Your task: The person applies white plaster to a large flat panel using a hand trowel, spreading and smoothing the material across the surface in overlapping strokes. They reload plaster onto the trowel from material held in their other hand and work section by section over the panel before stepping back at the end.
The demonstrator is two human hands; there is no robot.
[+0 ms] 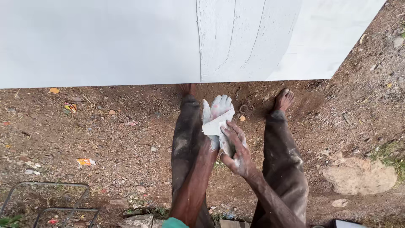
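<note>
- A folded sheet of white paper [218,123] lies across the left hand [217,110], held low between the person's legs and just in front of the wall [97,42].
- The left hand is spread flat, fingers up and caked in white; the paper rests on its palm.
- The right hand [236,153] is curled, fingers pressing the paper's lower edge against the left palm.
- Step in hand, by the look of it: wiping or working the white coating on the hands with the paper.
- A next move would call for a firm pinch on the sheet, so it does not slip off the wet palm.
- The wall shows a rougher, freshly coated strip [244,40] beside smooth paint.
- Bare feet stand on red dirt [126,139] strewn with litter; a stone [360,175] lies to the right, a wire frame [46,200] to the left.
</note>
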